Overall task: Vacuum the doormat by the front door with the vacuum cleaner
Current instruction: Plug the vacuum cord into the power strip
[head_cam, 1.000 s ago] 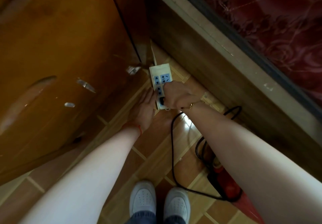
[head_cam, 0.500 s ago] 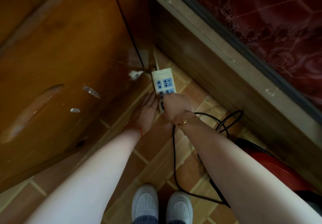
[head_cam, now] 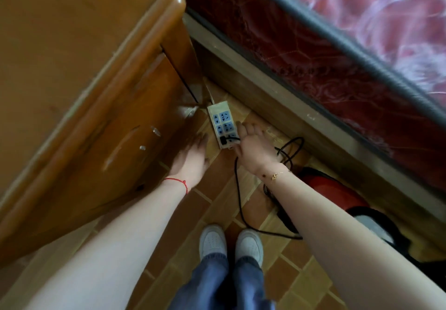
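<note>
- While the black plug (head_cam: 223,140) sits seated in the nearest socket of the white power strip (head_cam: 222,126), the powering-up step looks done, judging from how things lie.
- The power strip lies on the tiled floor (head_cam: 284,276) in the corner between the wooden cabinet (head_cam: 79,87) and the bed frame (head_cam: 284,107).
- The right hand (head_cam: 253,148) hovers just beside the strip's near end, fingers spread and relaxed, grasping nothing; whether a fingertip touches the strip I cannot tell.
- The left hand (head_cam: 190,160) is blurred, flat and released, next to the cabinet and the strip's left side, holding nothing.
- The black cord (head_cam: 237,196) runs from the plug down across the tiles and loops toward the red vacuum cleaner (head_cam: 337,193), which sits on the floor beside the bed frame, partly hidden behind the right forearm.
- No doormat and no front door show in this view, so the vacuuming itself has not begun.
- Left to do, as I judge it: take up the vacuum cleaner, bring it to the doormat, switch it on and run it over the mat.
- 2 white shoes (head_cam: 231,242) stand on the tiles facing the strip.
</note>
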Motion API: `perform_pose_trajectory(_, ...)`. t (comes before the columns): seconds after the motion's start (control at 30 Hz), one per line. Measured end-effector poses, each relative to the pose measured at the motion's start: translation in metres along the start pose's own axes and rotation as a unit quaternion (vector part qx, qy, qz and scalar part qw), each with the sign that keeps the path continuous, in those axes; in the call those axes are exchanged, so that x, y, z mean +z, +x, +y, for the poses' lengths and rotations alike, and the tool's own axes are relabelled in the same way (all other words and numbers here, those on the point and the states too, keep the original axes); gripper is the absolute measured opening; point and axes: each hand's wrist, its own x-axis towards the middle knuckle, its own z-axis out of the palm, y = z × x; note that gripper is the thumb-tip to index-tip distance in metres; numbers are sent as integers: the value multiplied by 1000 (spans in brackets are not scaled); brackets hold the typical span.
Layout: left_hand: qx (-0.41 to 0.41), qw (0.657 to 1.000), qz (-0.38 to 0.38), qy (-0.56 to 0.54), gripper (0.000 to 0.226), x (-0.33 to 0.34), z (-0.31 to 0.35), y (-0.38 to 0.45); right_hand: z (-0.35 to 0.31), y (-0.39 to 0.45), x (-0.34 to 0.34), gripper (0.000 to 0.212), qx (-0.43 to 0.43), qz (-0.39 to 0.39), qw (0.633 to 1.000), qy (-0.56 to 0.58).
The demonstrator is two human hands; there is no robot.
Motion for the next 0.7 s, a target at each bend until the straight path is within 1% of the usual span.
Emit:
perform_pose_trajectory(0.03,17,999,23,35,69,-2,-1,-9,-1,-15,-12,59,0,12,1000,2)
perform_pose_trajectory(0.07,25,998,26,45,69,-6,-2,-17,-3,-30,-25,59,3,25,1000,3)
perform_pose_trajectory(0.2,88,993,51,55,68,-45,28,-57,-6,-85,-75,59,18,71,997,1)
perform_pose_trajectory(0.33,116,990,44,70,68,-84,63,-95,-2,-134,-120,63,28,78,996,13)
perform_pose_trajectory(0.4,142,985,51,82,68,-101,83,-115,1,-157,-139,64,38,94,995,21)
perform_pose_trajectory(0.6,198,973,46,112,68,-132,133,-153,14,-225,-183,63,94,137,985,47)
perform_pose_trajectory(0.7,240,959,52,143,66,-143,159,-171,23,-262,-196,63,129,166,976,65)
